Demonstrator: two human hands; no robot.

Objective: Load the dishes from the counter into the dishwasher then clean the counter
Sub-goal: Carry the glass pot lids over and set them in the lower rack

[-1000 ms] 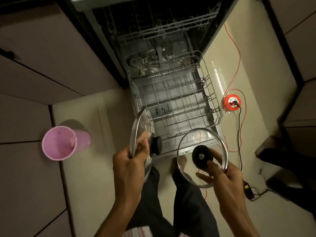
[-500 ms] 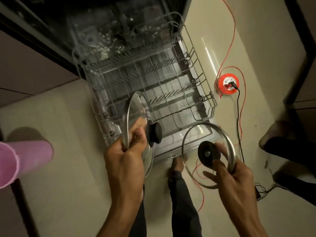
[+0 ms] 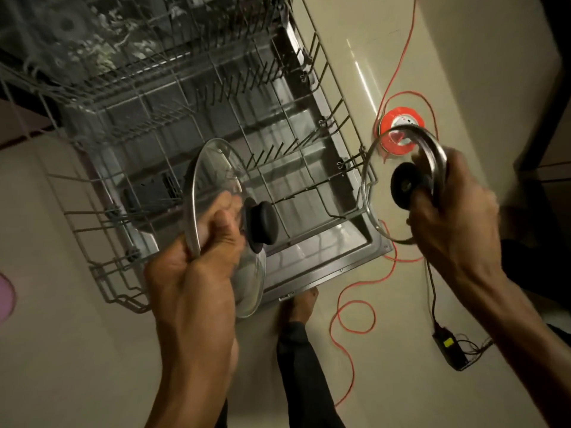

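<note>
Glass lid [image 3: 222,193] on edge, knob rightward, L hand [image 3: 191,282] grip on rim, R hand [image 3: 457,217] gripping second lid [image 3: 375,180] (tilted).

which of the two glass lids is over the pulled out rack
The glass lid in the left hand, gripped at its rim, hangs over the lower rack. The right hand's lid is past the rack's right edge, over the floor.

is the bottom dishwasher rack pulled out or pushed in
Pulled out: the lower rack sits over the open door, its tines bare; no dishes show in it.
</note>
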